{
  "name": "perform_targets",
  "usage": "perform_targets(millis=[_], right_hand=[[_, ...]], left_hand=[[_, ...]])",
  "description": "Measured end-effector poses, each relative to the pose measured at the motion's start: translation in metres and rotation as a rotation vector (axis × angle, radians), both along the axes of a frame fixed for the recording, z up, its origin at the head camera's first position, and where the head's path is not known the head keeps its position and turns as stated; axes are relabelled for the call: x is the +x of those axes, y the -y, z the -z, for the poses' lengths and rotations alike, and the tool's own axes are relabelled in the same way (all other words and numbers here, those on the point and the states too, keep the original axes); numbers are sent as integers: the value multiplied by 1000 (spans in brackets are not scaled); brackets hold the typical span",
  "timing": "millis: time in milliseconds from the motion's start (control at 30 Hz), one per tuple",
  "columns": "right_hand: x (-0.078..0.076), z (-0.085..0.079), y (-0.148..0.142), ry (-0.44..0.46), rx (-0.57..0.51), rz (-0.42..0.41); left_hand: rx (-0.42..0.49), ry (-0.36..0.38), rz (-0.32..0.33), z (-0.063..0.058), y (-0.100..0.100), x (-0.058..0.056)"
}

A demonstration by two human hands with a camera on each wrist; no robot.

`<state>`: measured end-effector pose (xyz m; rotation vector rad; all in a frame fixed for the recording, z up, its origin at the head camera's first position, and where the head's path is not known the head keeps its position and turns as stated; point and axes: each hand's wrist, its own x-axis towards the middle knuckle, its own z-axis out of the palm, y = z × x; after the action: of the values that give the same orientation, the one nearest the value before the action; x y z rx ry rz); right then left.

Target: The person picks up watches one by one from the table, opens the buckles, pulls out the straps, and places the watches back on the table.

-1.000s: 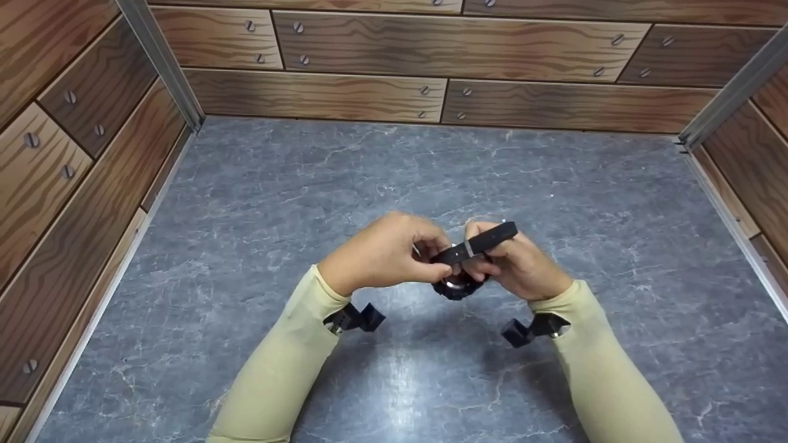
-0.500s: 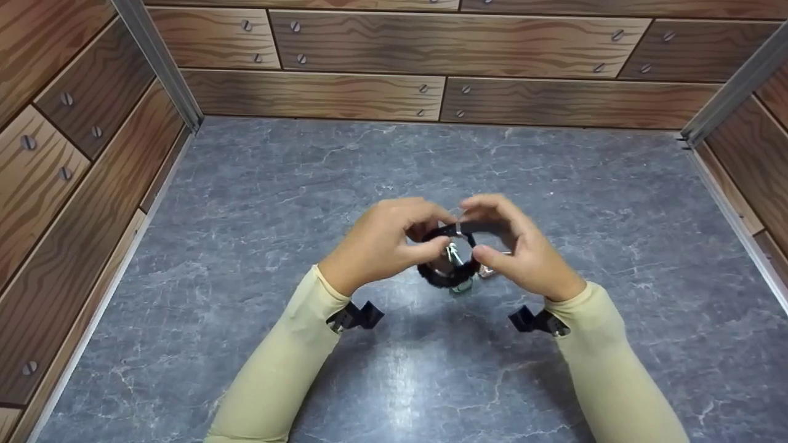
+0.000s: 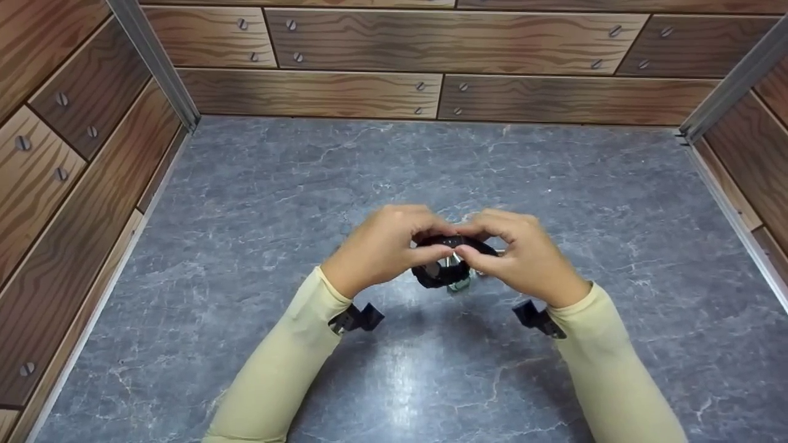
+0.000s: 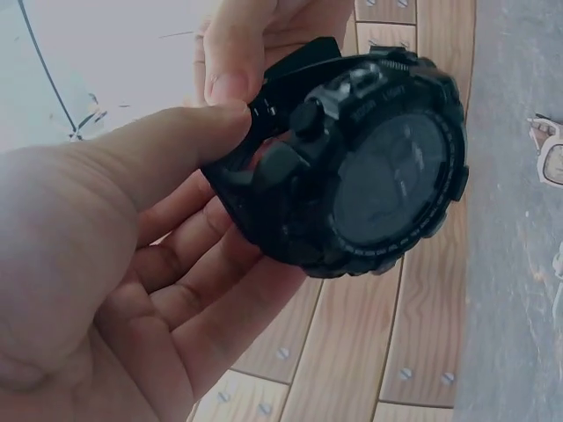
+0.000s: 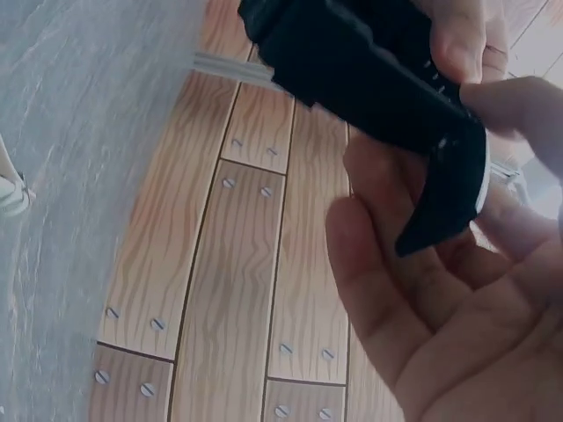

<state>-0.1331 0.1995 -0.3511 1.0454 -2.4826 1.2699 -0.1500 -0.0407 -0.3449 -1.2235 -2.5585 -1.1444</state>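
Note:
Both hands hold a black digital wristwatch (image 3: 440, 280) above the table, its strap bent round into a loop. My left hand (image 3: 385, 246) pinches the strap between thumb and fingers, as the left wrist view also shows, with the round watch face (image 4: 391, 180) turned toward that camera. Thumb tip beside thumb tip, my right hand (image 3: 520, 255) grips the strap near its buckle end. In the right wrist view the loose strap end (image 5: 449, 189) hangs past the right fingers. The buckle itself is mostly hidden by the fingertips.
Below the held watch, a pale green object (image 3: 458, 285) lies on the grey marbled table (image 3: 308, 166), partly covered. A light-coloured watch (image 4: 552, 158) lies on the table at the edge of the left wrist view. Wood-patterned panels (image 3: 431, 43) enclose the back and sides.
The strap end, which earlier stuck out up and right, is now drawn round into a loop. My right hand shifted from under the strap to gripping it, and both hands have closed together.

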Motion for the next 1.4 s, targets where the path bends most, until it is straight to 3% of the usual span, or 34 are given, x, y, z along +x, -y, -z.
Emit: perform_targets(millis=[267,433,700,1067,1400], right_hand=[[-2,2,0,5,-55,-105],[-3,4,-3,-66,-21,-222],[-3,7,-5,-37,66,-350],[-5,8,-6,-29,10,-369],[-7,7,-7,-86,-4,-352]], left_hand=[[57,34,56,-1,2,0],[56,60,133,-1,1,0],[34,90,201,0,-2,3],[16,109,186,-3,-1,4],[26,126,164,-4,3,3]])
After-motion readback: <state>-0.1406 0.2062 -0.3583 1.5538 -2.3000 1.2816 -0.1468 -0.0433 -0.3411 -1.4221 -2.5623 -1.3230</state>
